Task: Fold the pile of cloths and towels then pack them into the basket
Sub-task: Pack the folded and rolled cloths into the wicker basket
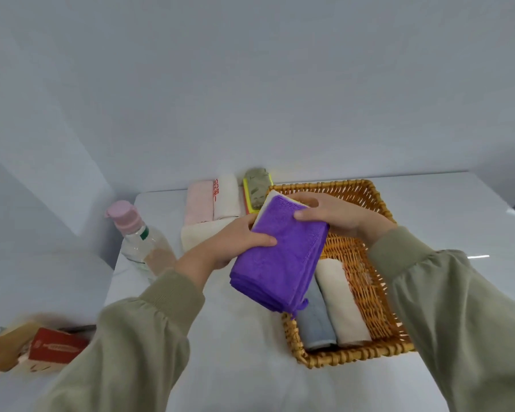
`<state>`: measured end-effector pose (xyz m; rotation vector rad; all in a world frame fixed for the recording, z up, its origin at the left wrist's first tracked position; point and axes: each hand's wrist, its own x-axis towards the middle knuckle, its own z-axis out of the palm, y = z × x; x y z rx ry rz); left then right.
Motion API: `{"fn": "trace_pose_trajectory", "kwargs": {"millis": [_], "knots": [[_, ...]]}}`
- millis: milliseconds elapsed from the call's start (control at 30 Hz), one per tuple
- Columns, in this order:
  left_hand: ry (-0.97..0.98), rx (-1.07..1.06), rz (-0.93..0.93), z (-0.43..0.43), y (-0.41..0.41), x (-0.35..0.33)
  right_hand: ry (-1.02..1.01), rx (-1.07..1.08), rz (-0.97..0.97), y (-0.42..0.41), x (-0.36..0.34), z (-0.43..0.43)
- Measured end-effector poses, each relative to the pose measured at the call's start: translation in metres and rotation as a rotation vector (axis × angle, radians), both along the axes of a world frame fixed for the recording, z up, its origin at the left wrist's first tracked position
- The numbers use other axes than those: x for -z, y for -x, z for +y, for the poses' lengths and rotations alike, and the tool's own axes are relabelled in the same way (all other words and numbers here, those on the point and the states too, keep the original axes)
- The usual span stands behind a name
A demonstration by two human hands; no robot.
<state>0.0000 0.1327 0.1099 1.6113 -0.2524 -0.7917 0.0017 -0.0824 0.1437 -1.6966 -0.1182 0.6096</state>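
Note:
A folded purple cloth [280, 257] with a pale cloth under its far edge hangs over the left rim of the wicker basket [366, 278]. My left hand [238, 242] grips its left side, thumb on top. My right hand [330, 215] grips its far right corner. Inside the basket lie a rolled blue cloth [315, 319] and a rolled cream cloth [342, 307], side by side. Behind, on the white table [250, 367], sit a folded pink towel [198, 203], a white towel with red print [226, 199], a cream cloth [197, 236] and a grey-green roll on yellow cloths [257, 188].
A clear bottle with a pink cap [134, 236] stands at the table's left edge. A red and tan box [36, 349] lies at lower left. A white wall runs close behind the table.

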Motion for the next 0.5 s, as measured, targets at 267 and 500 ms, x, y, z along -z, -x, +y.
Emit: {"fn": "trace_pose_trajectory", "kwargs": {"millis": [267,500], "knots": [[0.298,-0.246,0.198,-0.038,0.009,-0.011,-0.698,0.437,0.463,0.026,0.058,-0.027],[0.0,-0.434,0.041,-0.084,-0.007,0.004,-0.693,0.309,0.374,0.038,0.049,-0.056]]}}
